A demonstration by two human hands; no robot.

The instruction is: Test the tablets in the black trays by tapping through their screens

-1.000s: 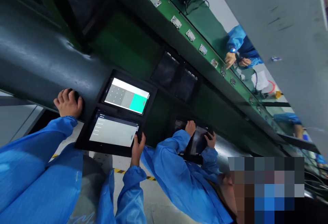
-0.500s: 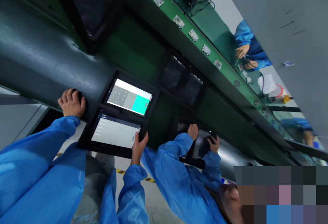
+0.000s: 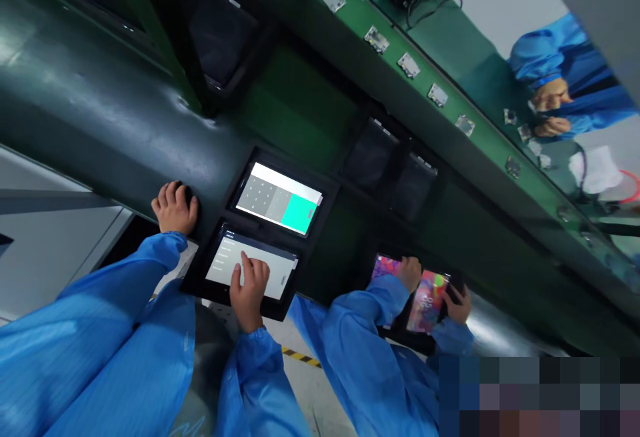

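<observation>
The whole view is tilted. My left hand [image 3: 175, 209] curls over a small black knob [image 3: 191, 195] on the dark green machine housing [image 3: 100, 90]. My right hand [image 3: 249, 295] lies on a lower black-framed tablet [image 3: 251, 270], its forefinger on the grey menu screen. Above that tablet sits a second one [image 3: 278, 198], showing a number keypad and a turquoise block, and neither hand touches it. Blue cleanroom sleeves [image 3: 155, 250] cover both my arms.
To the lower right, a co-worker's hands [image 3: 433, 287] hold a device with a colourful screen [image 3: 427, 301]. Another blue-clad person [image 3: 555, 83] works at the upper right beyond a green strip with metal brackets [image 3: 409, 65]. Yellow-black floor tape [image 3: 300, 357] runs below.
My right hand has moved from the tablet's lower edge onto its screen. The co-worker's dark device now shows colour. The whole scene has shifted slightly in view.
</observation>
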